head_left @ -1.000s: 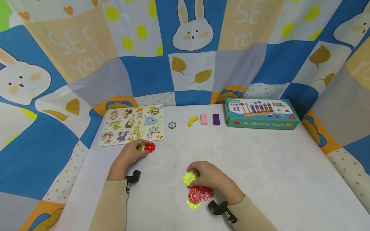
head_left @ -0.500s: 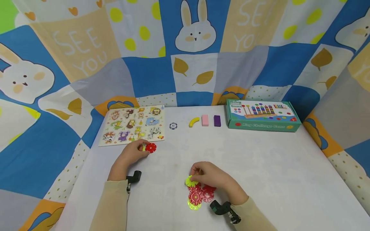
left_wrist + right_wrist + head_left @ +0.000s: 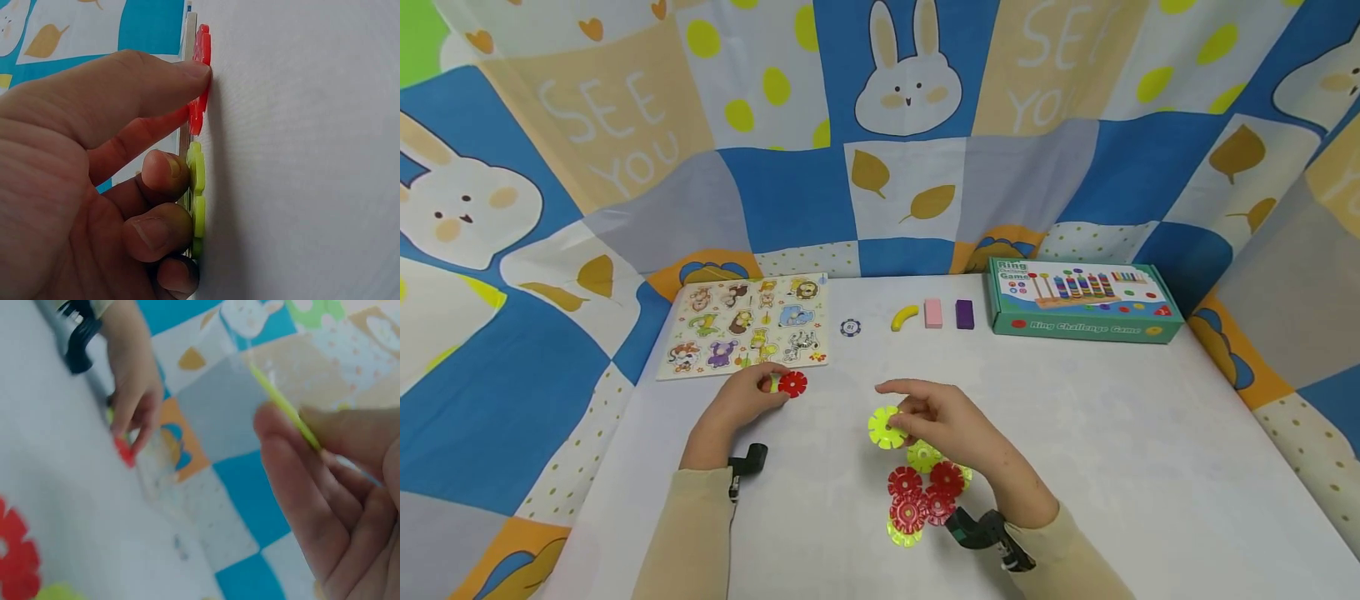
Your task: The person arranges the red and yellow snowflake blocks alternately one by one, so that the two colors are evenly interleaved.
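My left hand (image 3: pixel 737 404) pinches a red notched interlocking disc (image 3: pixel 793 384) between thumb and index finger, just off the puzzle board's front edge. In the left wrist view, yellow-green discs (image 3: pixel 198 167) line up below the red one, against the other, curled fingertips. Thumb and fingertip of my right hand (image 3: pixel 951 425) pinch a yellow-green interlocking disc (image 3: pixel 883 428), seen edge-on in the right wrist view. Under and in front of that hand lies a cluster of red discs (image 3: pixel 908 513) and yellow-green discs (image 3: pixel 922 456), some overlapping and partly hidden by the hand.
An animal puzzle board (image 3: pixel 741 325) lies at the back left. Along the back stand a small round chip (image 3: pixel 850 327), a yellow curved piece (image 3: pixel 905 317), a pink block (image 3: pixel 933 313), a purple block (image 3: pixel 965 314) and a green game box (image 3: pixel 1082 302). A patterned cloth hangs behind.
My right hand has moved up and away from the cluster with a yellow-green disc, uncovering more discs there. The left hand keeps its place with the red disc.
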The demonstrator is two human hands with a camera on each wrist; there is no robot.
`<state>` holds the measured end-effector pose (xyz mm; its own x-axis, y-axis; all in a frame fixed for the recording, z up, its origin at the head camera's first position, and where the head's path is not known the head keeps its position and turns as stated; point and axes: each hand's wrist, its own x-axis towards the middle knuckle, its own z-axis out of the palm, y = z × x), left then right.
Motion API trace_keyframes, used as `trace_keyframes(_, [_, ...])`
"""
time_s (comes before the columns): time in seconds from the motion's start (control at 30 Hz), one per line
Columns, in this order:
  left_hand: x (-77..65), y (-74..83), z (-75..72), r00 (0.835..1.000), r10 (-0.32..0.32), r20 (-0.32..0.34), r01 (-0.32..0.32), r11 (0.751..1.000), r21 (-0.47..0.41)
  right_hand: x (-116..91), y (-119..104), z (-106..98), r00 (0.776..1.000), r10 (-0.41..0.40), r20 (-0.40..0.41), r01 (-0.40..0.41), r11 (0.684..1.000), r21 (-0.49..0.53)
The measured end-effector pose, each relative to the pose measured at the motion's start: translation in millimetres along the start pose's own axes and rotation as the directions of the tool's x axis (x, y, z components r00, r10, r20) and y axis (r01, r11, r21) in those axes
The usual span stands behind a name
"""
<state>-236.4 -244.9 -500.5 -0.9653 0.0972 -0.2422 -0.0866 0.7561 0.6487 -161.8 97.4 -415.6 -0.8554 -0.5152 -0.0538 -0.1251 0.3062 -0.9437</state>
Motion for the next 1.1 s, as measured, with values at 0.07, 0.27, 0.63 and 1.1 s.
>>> trace_keyframes(0.07, [0.0, 0.2, 0.3, 1.0, 0.001, -0.002, -0.001, 1.0, 0.003, 1.7, -11.5, -0.5, 0.999, -0.018, -0.033, 0.017, 1.0, -0.021])
trace_keyframes(0.27, [1.1, -1.0, 0.4, 1.0, 0.015, -0.003, -0.015, 1.0, 0.013, 15.4, -38.3, 2.3, 0.996, -0.025, -0.086, 0.028, 0.999, 0.041])
trace_keyframes(0.63, [1.0, -1.4, 1.7, 1.0, 0.0, -0.018, 0.0, 1.0, 0.021, 58.0, -57.3, 15.6, 0.977, -0.01, -0.212, 0.056, 0.975, 0.214])
trace_keyframes(1.1, [1.3, -0.9, 0.2, 1.0, -0.001, -0.015, 0.002, 0.999, 0.033, 115.2, -39.4, 35.9, 0.979, 0.097, -0.182, -0.049, 0.966, 0.253])
